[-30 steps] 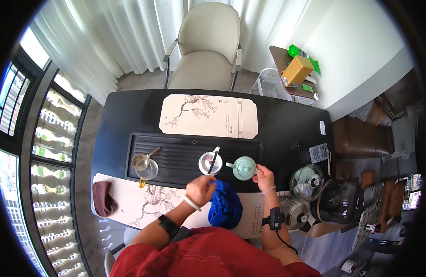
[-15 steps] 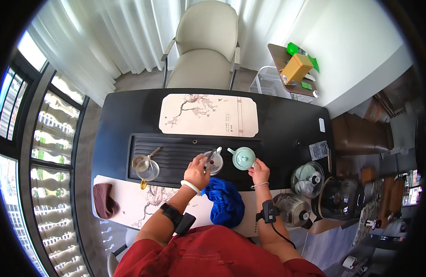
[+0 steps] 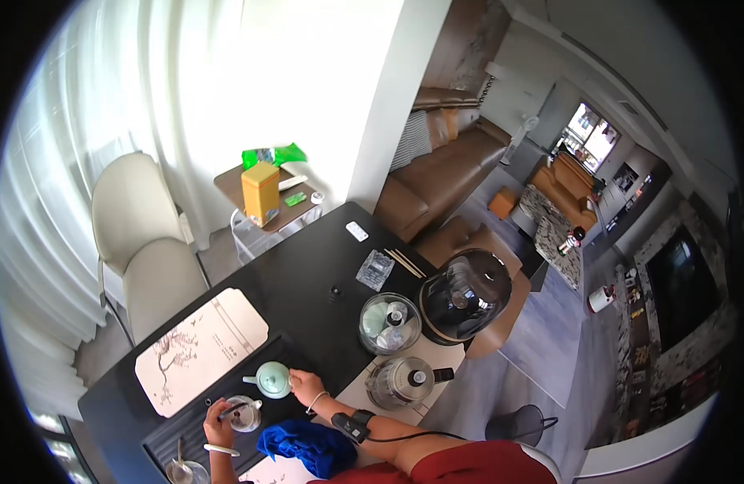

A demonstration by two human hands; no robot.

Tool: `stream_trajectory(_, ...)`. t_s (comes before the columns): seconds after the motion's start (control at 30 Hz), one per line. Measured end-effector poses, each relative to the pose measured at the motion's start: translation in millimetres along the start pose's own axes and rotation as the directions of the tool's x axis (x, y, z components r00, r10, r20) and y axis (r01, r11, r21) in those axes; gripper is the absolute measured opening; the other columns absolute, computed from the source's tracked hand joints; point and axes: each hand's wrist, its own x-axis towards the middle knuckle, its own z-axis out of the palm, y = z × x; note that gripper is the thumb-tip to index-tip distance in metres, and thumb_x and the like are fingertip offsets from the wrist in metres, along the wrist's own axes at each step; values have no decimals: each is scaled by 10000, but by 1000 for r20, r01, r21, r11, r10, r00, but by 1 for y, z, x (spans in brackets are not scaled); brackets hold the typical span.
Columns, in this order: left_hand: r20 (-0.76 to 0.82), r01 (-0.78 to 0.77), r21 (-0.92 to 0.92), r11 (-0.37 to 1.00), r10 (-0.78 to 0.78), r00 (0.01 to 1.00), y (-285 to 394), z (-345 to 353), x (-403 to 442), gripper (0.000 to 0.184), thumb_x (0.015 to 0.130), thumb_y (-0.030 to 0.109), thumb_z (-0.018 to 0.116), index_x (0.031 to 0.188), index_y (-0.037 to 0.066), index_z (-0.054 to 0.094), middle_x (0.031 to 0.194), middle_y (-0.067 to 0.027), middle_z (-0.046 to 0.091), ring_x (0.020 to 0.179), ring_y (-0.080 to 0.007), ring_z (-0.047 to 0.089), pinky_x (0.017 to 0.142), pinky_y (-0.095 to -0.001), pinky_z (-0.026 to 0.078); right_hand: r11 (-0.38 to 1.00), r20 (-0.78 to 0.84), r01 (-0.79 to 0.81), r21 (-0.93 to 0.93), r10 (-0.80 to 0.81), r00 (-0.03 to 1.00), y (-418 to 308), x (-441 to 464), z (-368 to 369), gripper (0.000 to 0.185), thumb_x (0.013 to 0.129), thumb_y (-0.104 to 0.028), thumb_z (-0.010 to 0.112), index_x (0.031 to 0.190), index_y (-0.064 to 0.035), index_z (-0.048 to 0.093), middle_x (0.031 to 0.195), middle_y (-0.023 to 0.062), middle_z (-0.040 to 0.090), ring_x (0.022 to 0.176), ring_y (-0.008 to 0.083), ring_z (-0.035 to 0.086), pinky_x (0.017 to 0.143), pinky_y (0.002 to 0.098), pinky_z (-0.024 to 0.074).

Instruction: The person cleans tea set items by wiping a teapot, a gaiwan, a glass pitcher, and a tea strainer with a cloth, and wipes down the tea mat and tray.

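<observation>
A pale green teapot (image 3: 273, 380) with its lid on stands by the tea tray, its spout pointing left. Its handle side is in the fingers of my right hand (image 3: 307, 389), which are closed. To the left, my left hand (image 3: 217, 421) is closed around a slim dark tool (image 3: 231, 410) whose exact kind I cannot make out. The tool reaches over a small clear pot (image 3: 245, 415) with a white spout and something dark inside. A crumpled blue cloth (image 3: 307, 446) lies in front of both hands. At the lower left edge, a glass pitcher (image 3: 188, 473) is partly cut off.
On the right stand a glass bowl of pale cups (image 3: 389, 323), a glass kettle (image 3: 400, 383) and a dark domed appliance (image 3: 464, 294). A printed mat (image 3: 202, 347) lies at the back. Beyond are a chair (image 3: 158, 266) and a side table with a yellow tin (image 3: 260, 194).
My view has swung to the right, bringing in the sofa and the room beyond. Both hands keep their holds, the right on the teapot and the left on the slim dark tool.
</observation>
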Motion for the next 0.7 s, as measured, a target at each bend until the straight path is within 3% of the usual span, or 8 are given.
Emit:
stream_trajectory(0.07,41,34,-92,995,-31,999,-13,4,8,346,642,-104,404,880,4,631,1025,-199,625,987,-311,604,888,-346,451,999,-7,19,26,-18,1000,1,-3,2,335,867,-203,512,1118,2,595,719,125,658,592,158,633,575,270,508)
stream_trajectory(0.13,71,13,-85,996,-7,997,-17,4,13,354,664,-95,417,933,11,621,1028,-191,627,994,-300,605,879,-337,455,998,-32,50,28,-49,998,6,-5,5,326,861,-197,532,1103,13,594,727,108,658,603,144,628,572,266,504)
stream_trajectory(0.2,-7,109,6,994,-109,994,-6,6,13,371,690,-77,432,1006,16,602,1019,-182,632,967,-292,610,865,-336,461,996,25,-1,88,-1,1000,4,-6,3,306,850,-186,558,1077,18,588,741,87,655,622,126,621,569,262,501)
stream_trajectory(0.27,-112,-7,124,992,21,993,-20,12,9,363,721,-21,468,1063,16,584,977,-157,643,847,-273,627,780,-347,485,994,49,-60,96,56,997,5,-8,2,276,842,-178,576,1040,13,581,750,73,651,635,113,614,571,259,501)
stream_trajectory(0.33,-127,287,268,920,-261,957,2,9,7,328,735,43,507,1049,8,597,886,-132,659,710,-259,619,686,-367,486,990,67,-98,97,92,994,12,-9,6,274,833,-182,577,1025,13,585,747,76,652,632,121,618,583,263,503)
stream_trajectory(0.37,-145,239,272,932,-206,968,-25,10,4,299,749,91,535,1026,10,611,752,-111,651,607,-220,605,594,-348,474,980,104,-175,94,165,981,5,-11,1,294,778,-243,579,986,-39,621,950,163,651,923,308,620,815,369,489)
stream_trajectory(0.5,-61,285,76,956,-281,958,-40,8,6,265,769,102,538,1000,7,627,630,-97,605,549,-152,580,532,-287,453,977,125,-210,29,205,971,-9,-20,-6,295,771,-231,586,993,-39,617,967,172,646,941,319,612,833,379,479)
stream_trajectory(0.7,4,246,99,964,-248,969,-66,6,20,288,759,80,512,1007,-11,628,699,-125,628,608,-183,597,577,-307,473,991,54,-133,-22,134,989,-5,-24,0,287,764,-218,594,981,-32,619,953,184,646,933,327,612,817,393,481)
